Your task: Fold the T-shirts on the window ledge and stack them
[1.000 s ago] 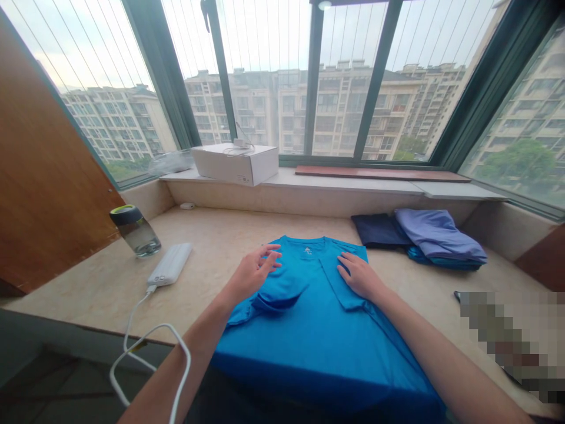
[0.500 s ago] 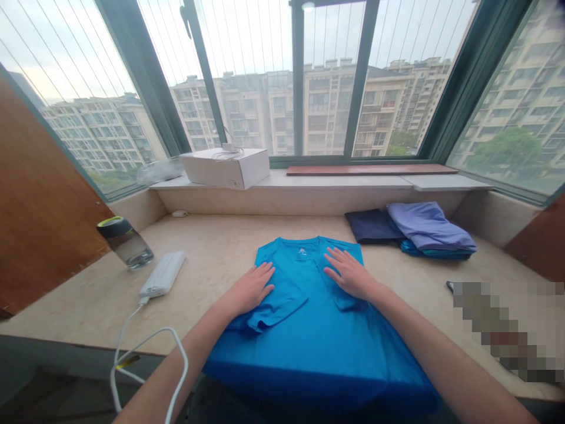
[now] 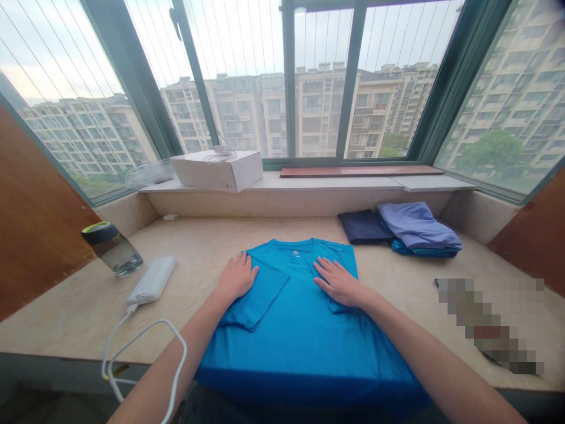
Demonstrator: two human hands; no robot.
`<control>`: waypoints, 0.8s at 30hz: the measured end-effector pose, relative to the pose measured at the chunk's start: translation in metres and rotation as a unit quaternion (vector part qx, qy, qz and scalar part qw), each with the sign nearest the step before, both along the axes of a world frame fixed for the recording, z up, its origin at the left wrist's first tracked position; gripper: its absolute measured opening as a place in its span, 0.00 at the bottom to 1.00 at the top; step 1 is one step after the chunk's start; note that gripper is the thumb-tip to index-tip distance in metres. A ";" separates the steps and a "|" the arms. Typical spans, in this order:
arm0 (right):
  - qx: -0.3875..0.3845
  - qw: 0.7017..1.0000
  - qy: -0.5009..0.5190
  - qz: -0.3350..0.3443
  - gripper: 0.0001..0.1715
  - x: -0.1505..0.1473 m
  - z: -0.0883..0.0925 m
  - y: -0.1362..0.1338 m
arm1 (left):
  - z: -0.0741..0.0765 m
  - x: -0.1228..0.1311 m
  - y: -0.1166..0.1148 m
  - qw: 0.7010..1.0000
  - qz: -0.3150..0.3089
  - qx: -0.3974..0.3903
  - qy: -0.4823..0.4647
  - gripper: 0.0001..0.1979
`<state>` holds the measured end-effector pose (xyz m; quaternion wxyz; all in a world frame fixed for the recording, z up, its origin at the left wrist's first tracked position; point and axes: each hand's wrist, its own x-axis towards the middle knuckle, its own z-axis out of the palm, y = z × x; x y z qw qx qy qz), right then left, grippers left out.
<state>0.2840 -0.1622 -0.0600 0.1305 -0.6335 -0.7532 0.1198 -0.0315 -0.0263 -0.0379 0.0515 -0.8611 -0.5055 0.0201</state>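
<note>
A blue T-shirt [image 3: 291, 347] lies on the counter with its collar toward the window and its lower part hanging over the front edge. Both sleeves are folded inward over the body. My left hand [image 3: 238, 275] rests flat at the left shoulder edge, fingers stretched out, beside the folded left sleeve. On the right sleeve fold lies my right hand [image 3: 338, 281], open, its fingers spread and pointing toward the collar. Neither hand grips the cloth.
Folded clothes stand at the back right: a dark navy piece [image 3: 365, 227] and a lavender one [image 3: 419, 225] over blue cloth. On the left are a water bottle [image 3: 113, 250] and a white power bank [image 3: 152, 281] with a cable [image 3: 176, 377]. A white box [image 3: 218, 171] sits on the sill.
My left hand has slid left to the shirt's outer edge, and the left sleeve now lies flatter. My right hand stays on the right sleeve. The view has shifted slightly.
</note>
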 end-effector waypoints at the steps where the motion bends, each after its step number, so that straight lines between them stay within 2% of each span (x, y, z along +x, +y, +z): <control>1: 0.014 1.000 0.003 -0.015 0.40 0.005 0.002 0.002 | 0.000 0.000 0.003 1.000 0.005 0.010 -0.003 0.30; 5: 0.101 0.982 -0.031 -0.156 0.29 0.037 0.004 0.008 | -0.002 0.000 0.016 0.999 0.021 0.030 -0.019 0.28; 8: 0.099 0.969 -0.063 -0.218 0.27 0.061 -0.001 0.007 | -0.006 0.002 0.023 0.999 0.012 0.027 -0.033 0.25; 11: 0.079 0.972 -0.066 -0.213 0.27 0.071 -0.007 0.006 | -0.009 0.002 0.026 0.998 0.001 0.037 -0.050 0.23; 17: 0.088 0.977 -0.044 -0.191 0.28 0.067 -0.008 0.009 | -0.008 -0.004 0.026 0.996 -0.002 0.059 -0.071 0.21; 21: 0.114 0.976 -0.037 -0.180 0.29 0.066 -0.007 0.007 | -0.002 -0.005 0.029 0.995 -0.002 0.068 -0.072 0.21; 24: 0.151 0.963 -0.090 -0.203 0.33 0.060 -0.004 0.001 | 0.007 -0.003 0.031 0.995 0.000 0.075 -0.068 0.21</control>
